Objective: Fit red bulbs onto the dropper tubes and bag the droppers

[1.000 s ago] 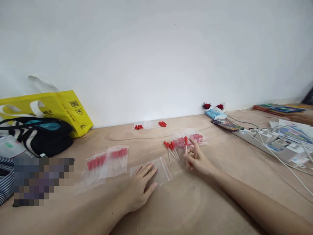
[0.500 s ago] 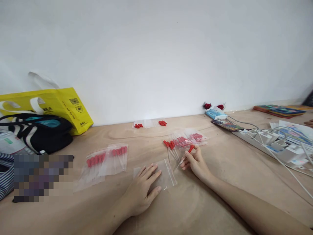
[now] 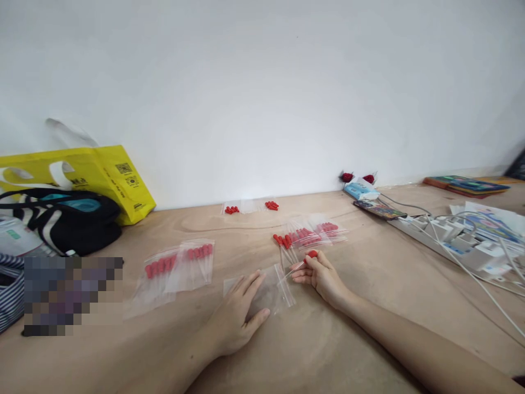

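Note:
My left hand (image 3: 243, 314) rests with its fingers stretched over a clear zip bag (image 3: 268, 293) on the wooden table. To its right, my right hand (image 3: 322, 278) pinches a dropper (image 3: 311, 254) by its red bulb, the clear tube pointing left to the bag's zip end. Whether the tip is inside the bag cannot be made out. Several loose red-bulbed droppers (image 3: 283, 241) lie fanned just behind my right hand. Beside them are bagged droppers (image 3: 305, 235). More clear bags (image 3: 180, 268) with red-bulbed droppers lie left of my left hand.
Farther back are bags with small red pieces (image 3: 271, 206). At the left stand a yellow bag (image 3: 137, 191) and a black bag (image 3: 88, 227). On the right lie a power strip (image 3: 447, 238) with cables, a blue packet (image 3: 361, 190) and colourful boards (image 3: 471, 185).
My right hand has moved slightly down and left, tilting the dropper flatter with its tube at the bag's zip end. My left hand has shifted slightly on the bag.

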Motion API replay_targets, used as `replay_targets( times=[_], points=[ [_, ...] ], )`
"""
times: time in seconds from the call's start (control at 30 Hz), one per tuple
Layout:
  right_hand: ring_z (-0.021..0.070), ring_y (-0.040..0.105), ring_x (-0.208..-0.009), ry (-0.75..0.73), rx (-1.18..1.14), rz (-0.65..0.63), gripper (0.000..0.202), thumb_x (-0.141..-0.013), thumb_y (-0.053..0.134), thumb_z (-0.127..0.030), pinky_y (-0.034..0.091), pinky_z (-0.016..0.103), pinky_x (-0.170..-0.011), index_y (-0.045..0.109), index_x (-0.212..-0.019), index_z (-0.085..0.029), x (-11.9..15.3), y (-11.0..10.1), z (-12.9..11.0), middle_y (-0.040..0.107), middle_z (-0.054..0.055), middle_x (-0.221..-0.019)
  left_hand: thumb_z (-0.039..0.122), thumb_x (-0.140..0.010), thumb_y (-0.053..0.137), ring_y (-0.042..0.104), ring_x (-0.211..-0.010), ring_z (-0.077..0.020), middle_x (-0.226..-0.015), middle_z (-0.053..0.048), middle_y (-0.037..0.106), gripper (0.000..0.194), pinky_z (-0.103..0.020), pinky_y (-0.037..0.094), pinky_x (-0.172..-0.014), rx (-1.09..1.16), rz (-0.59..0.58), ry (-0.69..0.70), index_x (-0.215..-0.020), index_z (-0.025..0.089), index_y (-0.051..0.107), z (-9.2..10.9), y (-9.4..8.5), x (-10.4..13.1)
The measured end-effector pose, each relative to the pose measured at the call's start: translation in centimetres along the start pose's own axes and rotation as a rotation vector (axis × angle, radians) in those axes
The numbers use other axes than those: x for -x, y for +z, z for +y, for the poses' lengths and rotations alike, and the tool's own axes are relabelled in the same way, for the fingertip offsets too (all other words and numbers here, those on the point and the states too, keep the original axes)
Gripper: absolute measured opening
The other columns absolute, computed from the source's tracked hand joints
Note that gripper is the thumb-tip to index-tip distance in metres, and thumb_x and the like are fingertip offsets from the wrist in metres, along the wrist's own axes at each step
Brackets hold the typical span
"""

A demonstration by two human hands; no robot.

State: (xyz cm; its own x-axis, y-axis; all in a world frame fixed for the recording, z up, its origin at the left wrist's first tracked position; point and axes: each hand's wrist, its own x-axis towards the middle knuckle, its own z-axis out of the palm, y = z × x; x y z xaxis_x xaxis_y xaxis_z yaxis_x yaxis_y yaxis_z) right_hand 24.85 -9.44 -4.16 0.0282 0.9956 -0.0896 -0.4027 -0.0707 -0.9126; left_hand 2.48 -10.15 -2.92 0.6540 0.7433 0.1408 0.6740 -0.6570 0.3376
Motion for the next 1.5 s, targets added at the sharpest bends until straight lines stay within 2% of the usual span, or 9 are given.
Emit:
replay_targets(
  times=[0.13,0.23,0.43,0.57,0.8,1.03,1.3,1.4,1.5],
  points=[
    [0.0121,0.061,-0.057,0.029,0.040,-0.060,0.030,-0.067,0.059,-0.041,0.049,0.027,-0.058,0.039,-0.076,-0.020,0.1,0.0,-0.2,0.059,-0.002,-0.067,0.034,-0.080,0.049,0.038,-0.121,-0.0260,-0.130,-0.012,0.043,0.049,-0.043,0.037,-0.097,0.061,0.015,-0.060,-0.125,0.016,0.040,0.1,-0.3,-0.2],
    [0.0084,0.056,-0.051,-0.001,0.174,-0.091,0.030,-0.060,0.066,-0.036,0.045,0.022,-0.051,0.045,-0.070,-0.017,0.1,-0.4,-0.5,0.056,-0.004,-0.064,0.035,-0.083,0.045,0.043,-0.118,-0.0236,-0.128,-0.010,0.047,0.038,-0.041,0.038,-0.096,0.103,-0.057,-0.068,-0.117,0.019,0.049,-0.4,-1.5,0.0],
    [0.0079,0.053,-0.047,-0.032,0.331,-0.231,0.035,-0.061,0.068,-0.038,0.042,0.021,-0.048,0.044,-0.078,-0.019,0.2,-1.5,-1.0,0.055,-0.007,-0.059,0.034,-0.081,0.049,0.037,-0.123,-0.0219,-0.136,-0.006,0.039,0.049,-0.043,0.032,-0.101,0.077,-0.196,0.023,-0.128,0.023,0.041,-1.7,-3.5,0.4],
    [0.0070,0.049,-0.048,-0.043,0.453,-0.311,0.034,-0.061,0.069,-0.040,0.038,0.020,-0.048,0.047,-0.075,-0.018,0.1,-1.8,-0.7,0.053,-0.006,-0.056,0.033,-0.083,0.045,0.031,-0.127,-0.0219,-0.138,-0.007,0.035,0.050,-0.043,0.029,-0.103,0.075,-0.208,0.058,-0.130,0.019,0.038,-1.7,-2.9,0.3],
    [0.0060,0.036,-0.048,-0.154,0.661,-0.287,0.028,-0.057,0.073,-0.038,0.029,0.020,-0.046,0.062,-0.070,-0.016,-0.5,-2.1,0.1,0.048,-0.004,-0.054,0.033,-0.085,0.043,0.028,-0.128,-0.0232,-0.138,-0.007,0.034,0.052,-0.045,0.027,-0.103,0.099,-0.156,0.066,-0.134,0.020,0.030,-1.5,-1.7,0.0],
    [0.0091,0.042,-0.059,-0.260,0.763,-0.390,0.023,-0.067,0.065,-0.040,0.035,0.022,-0.052,0.068,-0.075,-0.019,-0.8,-2.1,0.3,0.051,0.001,-0.075,0.031,-0.085,0.043,0.030,-0.127,-0.0231,-0.137,-0.009,0.036,0.048,-0.043,0.028,-0.103,0.079,-0.169,0.086,-0.131,0.019,0.035,-0.9,-2.0,-0.4],
    [0.0133,0.049,-0.076,-0.427,0.998,-0.439,0.016,-0.079,0.053,-0.027,0.041,0.025,-0.066,0.069,-0.081,-0.024,-0.1,-1.0,0.1,0.049,0.003,-0.083,0.030,-0.085,0.043,0.030,-0.127,-0.0243,-0.138,-0.008,0.035,0.048,-0.044,0.029,-0.102,0.106,-0.178,0.127,-0.131,0.021,0.035,-1.1,-1.9,-0.5],
    [0.0136,0.050,-0.077,-0.470,1.044,-0.394,0.019,-0.081,0.048,-0.021,0.041,0.026,-0.070,0.067,-0.079,-0.022,0.3,-0.8,0.0,0.050,0.003,-0.080,0.029,-0.085,0.044,0.030,-0.127,-0.0244,-0.138,-0.007,0.035,0.046,-0.044,0.030,-0.102,0.114,-0.161,0.132,-0.130,0.023,0.036,-1.2,-1.7,-0.4],
    [0.0121,0.049,-0.064,-0.447,1.033,-0.204,0.012,-0.077,0.050,-0.019,0.040,0.024,-0.059,0.061,-0.073,-0.017,-0.4,-1.0,-0.2,0.052,0.002,-0.073,0.027,-0.086,0.042,0.031,-0.126,-0.0236,-0.136,-0.006,0.037,0.041,-0.043,0.031,-0.101,0.129,-0.121,0.141,-0.126,0.023,0.041,-1.4,-1.6,-0.3]
  ],
)
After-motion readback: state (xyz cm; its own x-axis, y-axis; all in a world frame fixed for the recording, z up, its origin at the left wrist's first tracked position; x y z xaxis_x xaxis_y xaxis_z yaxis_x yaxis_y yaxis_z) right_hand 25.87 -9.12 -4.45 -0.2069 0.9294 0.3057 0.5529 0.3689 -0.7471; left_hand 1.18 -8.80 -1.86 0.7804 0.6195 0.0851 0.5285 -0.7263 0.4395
